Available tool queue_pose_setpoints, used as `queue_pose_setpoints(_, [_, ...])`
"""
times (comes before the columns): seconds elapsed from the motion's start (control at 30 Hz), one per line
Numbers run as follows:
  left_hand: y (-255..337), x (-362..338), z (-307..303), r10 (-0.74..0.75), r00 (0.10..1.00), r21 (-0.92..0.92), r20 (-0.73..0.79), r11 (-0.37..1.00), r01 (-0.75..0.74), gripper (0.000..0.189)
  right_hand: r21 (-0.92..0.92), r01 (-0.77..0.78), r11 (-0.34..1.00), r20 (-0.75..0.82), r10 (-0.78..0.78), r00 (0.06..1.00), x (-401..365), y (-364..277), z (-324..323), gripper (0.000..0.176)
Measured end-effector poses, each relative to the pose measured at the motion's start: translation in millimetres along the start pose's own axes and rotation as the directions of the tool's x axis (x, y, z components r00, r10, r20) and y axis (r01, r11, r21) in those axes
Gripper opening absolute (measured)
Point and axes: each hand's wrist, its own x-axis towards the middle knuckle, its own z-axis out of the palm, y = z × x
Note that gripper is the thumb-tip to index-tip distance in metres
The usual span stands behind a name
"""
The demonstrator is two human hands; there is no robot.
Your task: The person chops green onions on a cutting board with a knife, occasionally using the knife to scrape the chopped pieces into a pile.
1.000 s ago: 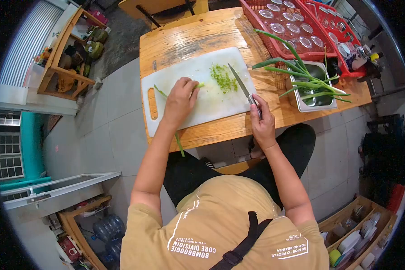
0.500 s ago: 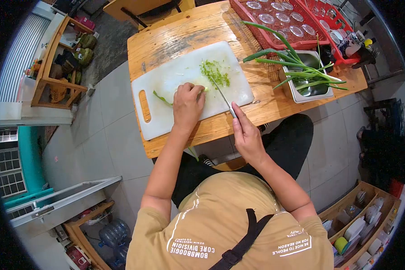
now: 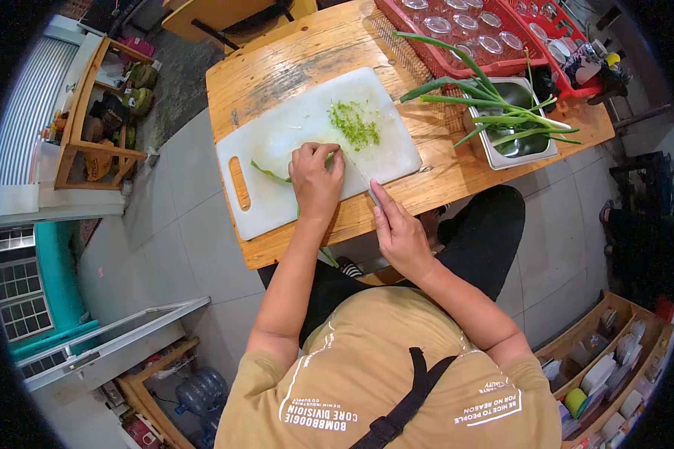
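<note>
My left hand [image 3: 316,182] presses down on green onion stalks [image 3: 271,173] lying across a white cutting board [image 3: 277,135], fingers curled over them. My right hand [image 3: 398,233] grips a knife [image 3: 361,176] by its handle; the blade lies right beside my left fingertips, at the cut end of the stalks. A heap of chopped green onion [image 3: 353,123] sits on the board just beyond the blade. The board rests on a wooden table [image 3: 292,71].
A metal tray [image 3: 505,153] holding whole green onions [image 3: 494,112] stands at the table's right end. Behind it, red crates [image 3: 457,71] hold glasses. A wooden shelf [image 3: 97,120] stands on the floor to the left, a box of dishes at lower right.
The knife came left from the board's right side to my left fingertips. My left hand slid a little nearer along the stalks. The camera view shifted slightly.
</note>
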Motion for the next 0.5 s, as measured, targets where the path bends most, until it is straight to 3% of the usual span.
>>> queue_pose_setpoints(0.27, [-2,0,8,0.026,0.998,0.03,-0.049,0.999,-0.024,0.009,-0.003,-0.008,1.0,0.005,0.008,1.0,0,-4,0,0.054])
queue_pose_setpoints(0.33, [-2,1,10,0.034,0.998,0.038,-0.056,0.999,-0.031,0.008,0.017,-0.126,0.992,0.116,0.124,0.986,1,-12,-6,0.051])
queue_pose_setpoints(0.5, [-4,1,9,0.043,0.997,0.002,-0.062,0.999,-0.043,0.009,0.045,-0.11,0.993,0.087,0.106,0.991,0,-11,-6,0.051])
